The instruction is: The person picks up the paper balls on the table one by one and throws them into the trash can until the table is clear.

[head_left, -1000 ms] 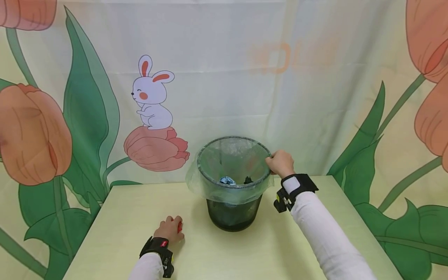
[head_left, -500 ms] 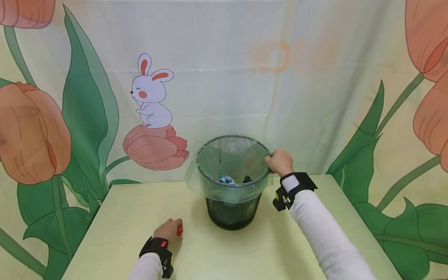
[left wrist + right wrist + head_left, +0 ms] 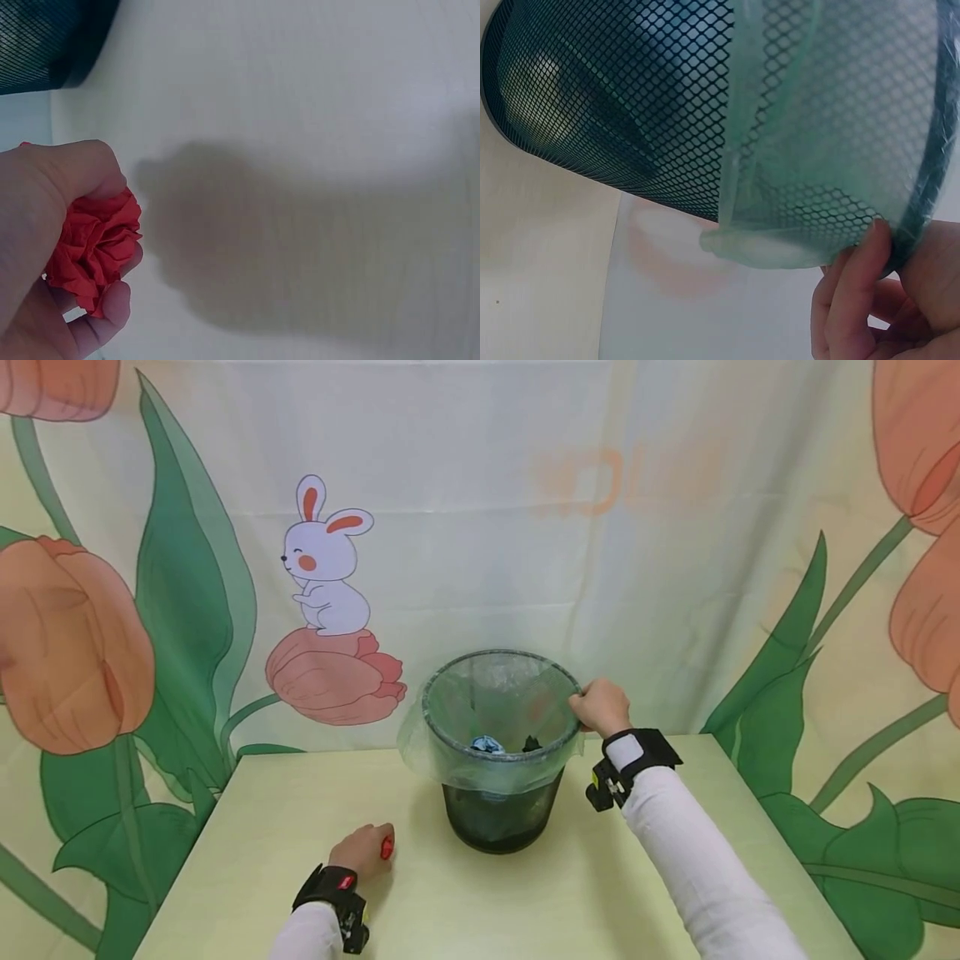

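Note:
My left hand (image 3: 363, 852) grips a crumpled ball of red paper (image 3: 97, 244) between thumb and curled fingers, a little above the table, left of and nearer than the bin. In the head view only a bit of the red shows. A dark mesh wastebasket (image 3: 498, 818) stands upright, its rim covered by a thin green plastic bag (image 3: 487, 777) folded over the outside. With fingers and thumb, my right hand (image 3: 602, 707) pinches the rim and bag at the right side. Inside lie a crumpled blue-and-white piece (image 3: 487, 745) and a small black piece (image 3: 531, 744).
The pale table (image 3: 255, 827) carries the wastebasket near its back edge. Behind it hangs a curtain (image 3: 480, 527) printed with tulips and a rabbit. Each wrist wears a black strap with a small camera.
The left hand has closed more around the red paper ball and its fingers have curled inward, with the paper lifted slightly. The right hand and the wastebasket have stayed put.

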Motion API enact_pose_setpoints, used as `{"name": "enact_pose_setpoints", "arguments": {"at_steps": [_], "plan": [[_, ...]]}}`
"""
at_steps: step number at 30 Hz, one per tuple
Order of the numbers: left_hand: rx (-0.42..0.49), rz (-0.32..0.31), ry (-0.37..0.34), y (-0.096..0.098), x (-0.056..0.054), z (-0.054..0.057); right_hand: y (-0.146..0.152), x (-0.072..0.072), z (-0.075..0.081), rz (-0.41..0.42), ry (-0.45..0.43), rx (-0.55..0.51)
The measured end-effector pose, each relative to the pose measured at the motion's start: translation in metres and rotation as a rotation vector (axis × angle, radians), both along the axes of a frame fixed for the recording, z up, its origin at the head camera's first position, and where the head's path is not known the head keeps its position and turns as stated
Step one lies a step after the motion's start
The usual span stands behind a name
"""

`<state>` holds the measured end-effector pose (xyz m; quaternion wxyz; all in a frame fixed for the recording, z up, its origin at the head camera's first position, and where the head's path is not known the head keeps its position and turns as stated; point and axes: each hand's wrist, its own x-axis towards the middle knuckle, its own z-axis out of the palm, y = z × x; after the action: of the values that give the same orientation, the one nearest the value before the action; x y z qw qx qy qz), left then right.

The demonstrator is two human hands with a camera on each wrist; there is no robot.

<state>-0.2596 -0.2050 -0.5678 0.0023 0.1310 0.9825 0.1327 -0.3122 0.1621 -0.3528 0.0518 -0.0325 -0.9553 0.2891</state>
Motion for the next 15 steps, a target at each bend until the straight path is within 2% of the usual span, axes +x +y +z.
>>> {"name": "enact_pose_setpoints", "arguments": {"at_steps": [7, 15], "plan": [[0.006, -0.019, 0.014, 0.003, -0.005, 0.027, 0.001, 0.000, 0.001, -0.002, 0.012, 0.014], [-0.025, -0.007, 0.022, -0.001, -0.006, 0.055, 0.000, -0.001, -0.001, 0.001, 0.013, 0.014]]}}
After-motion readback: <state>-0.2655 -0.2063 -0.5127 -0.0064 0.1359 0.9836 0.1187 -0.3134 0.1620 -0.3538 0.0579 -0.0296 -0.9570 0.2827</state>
